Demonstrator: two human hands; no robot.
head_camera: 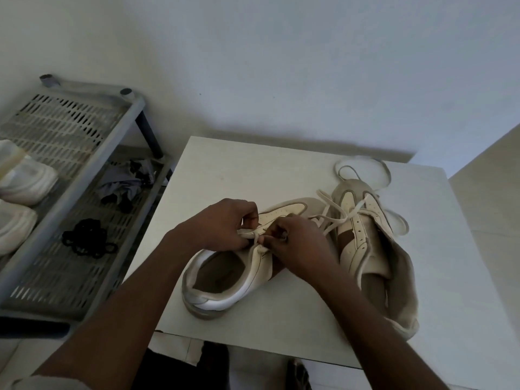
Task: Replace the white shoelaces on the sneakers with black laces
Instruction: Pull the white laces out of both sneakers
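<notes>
Cream and beige sneakers with white laces are seen on a white table (253, 170).

The near sneaker (225, 280) is coloured cream with a white heel band, a grey-beige sole and a dark brown lining; its white lace (254, 239) is pale against the hands. The far sneaker (363, 235) is shown in cream with beige trim, a brown side panel and rows of small dark perforations. A black lace bundle (87, 237) is set on a grey slatted rack (84, 153), beside grey-and-black cloth (126, 182) and white shoes (22, 175).
</notes>
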